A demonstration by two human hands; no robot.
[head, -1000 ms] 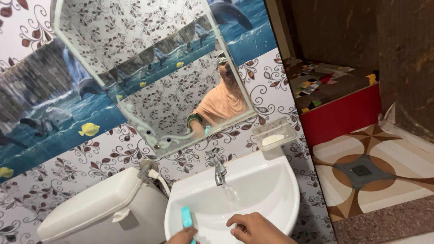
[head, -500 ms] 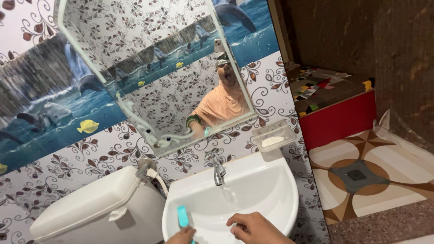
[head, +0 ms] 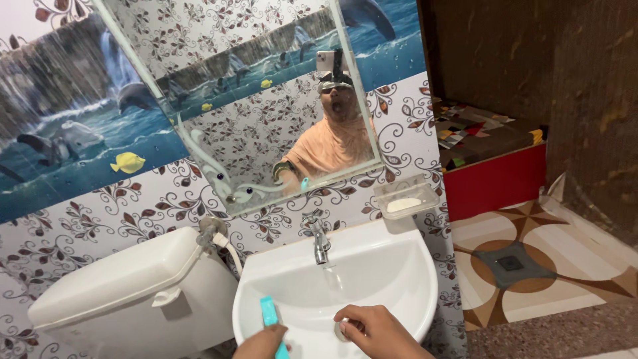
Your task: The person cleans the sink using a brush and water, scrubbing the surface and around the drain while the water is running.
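1. Toothbrush handle [head: 269, 321], turquoise and slim, stands nearly upright at the bottom centre of the frame, inside the near rim of the washbasin.
2. Left hand [head: 262, 344] is clamped around the lower end of that handle; only the knuckles show above the bottom edge of the frame, and the bristle end cannot be seen.
3. Right hand [head: 375, 330] lies just to the right, fingers curled together and bent down into the bowl, fingertips at the round drain [head: 342, 330]. Whether it holds anything cannot be told.
4. White washbasin [head: 405, 266] takes up the lower middle of the frame. Its bowl is bare between the hands and the back ledge, so open room lies ahead of both hands.
5. Chrome tap [head: 319, 238] rises from the back ledge, above the hands and well apart from them, with a thin stream running from its spout.
6. Clear soap dish [head: 407, 197] with a white bar hangs on the wall just above the basin's right back edge.
7. White toilet cistern [head: 126, 286] sits close to the basin's left rim, leaving only a narrow gap.
8. Mirror [head: 252, 100] fills the upper centre, tilted in the frame.
9. Patterned tile floor [head: 531, 266] with a square drain opens out to the right of the basin.
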